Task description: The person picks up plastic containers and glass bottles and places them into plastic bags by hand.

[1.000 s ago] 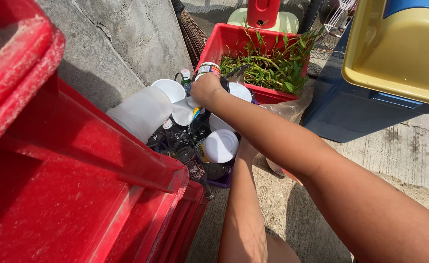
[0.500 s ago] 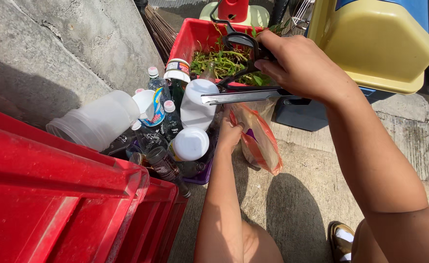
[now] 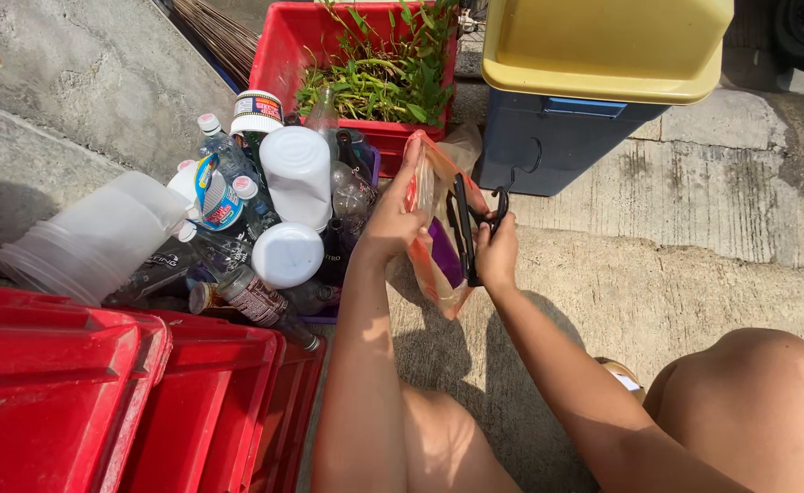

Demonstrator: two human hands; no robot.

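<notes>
Between both hands, black scissors point(image 3: 471, 219) upright, blades down into orange-edged bag point(image 3: 429, 274).

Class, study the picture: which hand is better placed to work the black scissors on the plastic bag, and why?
Probably the right hand: it already grips the black scissors beside the plastic bag; the left hand holds the bag's edge.

Bottles point(image 3: 265, 219) left, concrete point(image 3: 676, 274) right.
</notes>
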